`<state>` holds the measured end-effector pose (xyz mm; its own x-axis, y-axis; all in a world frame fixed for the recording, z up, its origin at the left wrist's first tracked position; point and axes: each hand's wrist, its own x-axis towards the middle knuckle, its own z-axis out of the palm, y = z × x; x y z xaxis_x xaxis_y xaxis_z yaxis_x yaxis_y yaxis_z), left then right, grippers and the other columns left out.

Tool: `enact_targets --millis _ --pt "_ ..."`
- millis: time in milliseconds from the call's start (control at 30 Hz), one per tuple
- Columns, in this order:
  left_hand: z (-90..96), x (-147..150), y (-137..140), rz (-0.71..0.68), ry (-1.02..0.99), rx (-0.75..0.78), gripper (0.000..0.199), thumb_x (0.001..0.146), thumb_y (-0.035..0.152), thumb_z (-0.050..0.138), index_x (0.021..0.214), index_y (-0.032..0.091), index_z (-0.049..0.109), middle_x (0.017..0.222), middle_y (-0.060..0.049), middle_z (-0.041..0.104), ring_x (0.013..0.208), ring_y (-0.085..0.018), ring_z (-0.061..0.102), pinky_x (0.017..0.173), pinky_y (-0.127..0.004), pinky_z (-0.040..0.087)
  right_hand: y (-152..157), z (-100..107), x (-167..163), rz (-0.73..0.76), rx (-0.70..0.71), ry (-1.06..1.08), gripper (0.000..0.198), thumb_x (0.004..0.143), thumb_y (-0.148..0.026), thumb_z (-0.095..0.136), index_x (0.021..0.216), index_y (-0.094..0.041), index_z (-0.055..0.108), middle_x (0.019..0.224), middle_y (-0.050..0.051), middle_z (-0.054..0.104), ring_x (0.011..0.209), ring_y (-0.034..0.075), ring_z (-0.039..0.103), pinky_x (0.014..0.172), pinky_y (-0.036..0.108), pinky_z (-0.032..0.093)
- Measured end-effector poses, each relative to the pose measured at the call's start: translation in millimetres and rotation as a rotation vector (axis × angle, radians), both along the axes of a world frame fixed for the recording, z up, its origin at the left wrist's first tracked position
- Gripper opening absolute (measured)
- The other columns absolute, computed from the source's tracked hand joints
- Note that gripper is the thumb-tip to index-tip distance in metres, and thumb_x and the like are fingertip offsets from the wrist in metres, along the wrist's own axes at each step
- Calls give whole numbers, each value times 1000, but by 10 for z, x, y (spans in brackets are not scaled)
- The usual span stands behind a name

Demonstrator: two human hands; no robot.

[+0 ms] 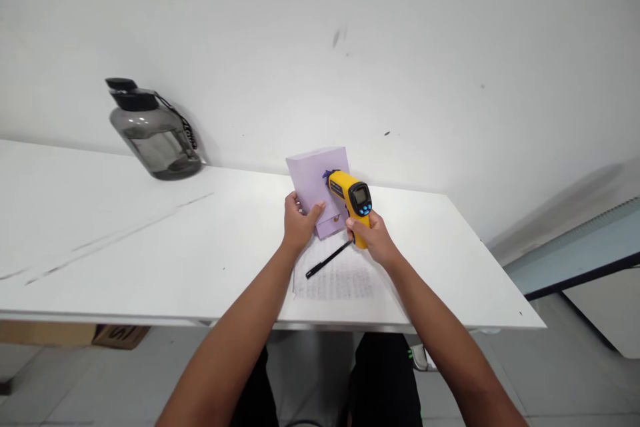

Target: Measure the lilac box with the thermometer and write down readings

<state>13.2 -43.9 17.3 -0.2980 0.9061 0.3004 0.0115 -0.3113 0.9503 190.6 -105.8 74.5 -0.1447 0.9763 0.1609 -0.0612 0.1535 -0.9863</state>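
Our forearms [241, 333] stretch over the edge of the tabletop [150, 253], angled inward. Our left hand [300, 221] pinches the lilac card [311, 180], thumb on its front, fingers behind; our right hand [376, 237] is wrapped round the grip of the yellow thermometer [353, 195], whose nose covers part of the card. Nearer us, a pen [327, 261] lies on the paper [340, 287]. The bottle [155, 140] stands by the wall [400, 40], well apart to the left.
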Motion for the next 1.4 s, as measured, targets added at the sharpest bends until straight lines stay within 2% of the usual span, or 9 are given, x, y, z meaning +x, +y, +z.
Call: enact_targets --millis 133,233,567,733,900,1100,1233,1400 --pt "-13 -2 -6 41 100 -5 71 66 57 81 121 23 48 124 -11 56 111 -26 59 90 -41 52 -6 -66 -15 -48 -62 -28 49 64 -50 86 91 -21 58 66 -4 57 57 13 52 54 29 41" --pt "-8 3 -19 59 160 6 71 67 56 81 121 24 49 124 -10 56 110 -25 59 91 -42 51 3 -90 22 -79 -73 -29 51 61 -50 87 90 -20 57 64 -4 57 56 13 52 52 28 40" --pt "-10 -10 -33 38 239 26 72 68 56 79 124 24 48 124 -9 55 107 -25 59 87 -40 51 12 -184 44 -53 -63 -27 55 71 -54 81 109 -18 62 59 -6 56 52 12 48 51 27 38" --pt "24 10 -57 86 311 40 77 65 56 80 126 23 46 126 -11 54 114 -29 57 94 -45 49 8 -150 53 -26 -45 130 62 71 -55 80 118 -20 60 64 -7 56 54 12 52 57 28 44" --pt "69 21 -61 121 417 20 88 59 56 84 128 21 42 129 -13 51 123 -33 53 100 -49 46 51 -139 141 -260 -1 102 53 72 -51 81 109 -20 60 68 -6 57 56 11 52 57 27 44" --pt "71 3 -42 89 422 -16 93 56 55 87 130 24 40 131 -12 48 126 -34 50 103 -53 44 106 -205 184 -500 35 -36 43 74 -55 76 94 -21 59 77 -3 57 66 13 54 63 29 48" --pt "71 1 -43 78 406 -25 93 56 54 88 130 25 40 131 -11 48 126 -34 50 104 -53 44 92 -226 159 -630 118 -163 43 79 -55 72 106 -24 60 90 1 62 81 18 59 77 33 52" --pt "43 -4 -14 63 381 -13 96 55 55 89 131 26 38 134 -12 46 129 -34 48 107 -53 42 60 -214 133 -658 120 -266 49 82 -56 67 119 -26 58 100 3 64 90 21 61 87 36 53"
